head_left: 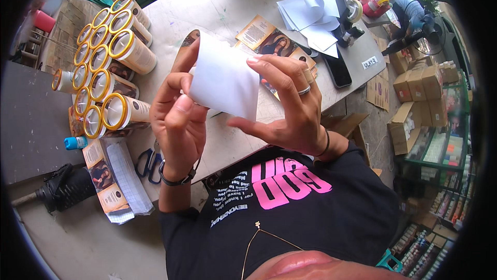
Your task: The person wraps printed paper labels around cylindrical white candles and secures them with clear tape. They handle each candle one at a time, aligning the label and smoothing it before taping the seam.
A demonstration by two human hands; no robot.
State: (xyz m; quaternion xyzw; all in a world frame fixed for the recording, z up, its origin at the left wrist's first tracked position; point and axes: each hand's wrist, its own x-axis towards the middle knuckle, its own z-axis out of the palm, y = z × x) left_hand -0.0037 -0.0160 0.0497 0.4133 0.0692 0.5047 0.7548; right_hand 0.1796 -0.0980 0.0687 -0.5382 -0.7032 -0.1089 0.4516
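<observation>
My left hand (181,119) pinches a curled label sheet (225,75) between thumb and fingers, its plain white side toward me. A brown printed part shows beyond the fingers at its upper left, and I cannot tell whether it belongs to the same sheet. My right hand (290,93), wearing rings, spans the sheet's other side: a fingertip touches its upper right and the thumb is at its lower edge. Behind the hands, printed brown labels (277,44) lie on the table (207,5), partly hidden by the right hand.
At left stand several white jars with gold-rimmed lids (135,52). Scissors (149,165) and a printed label stack (111,181) lie at the near left. White paper sheets (310,8), a phone (337,68) and a tape dispenser (352,13) sit at the right. Cardboard boxes (422,83) stand beyond.
</observation>
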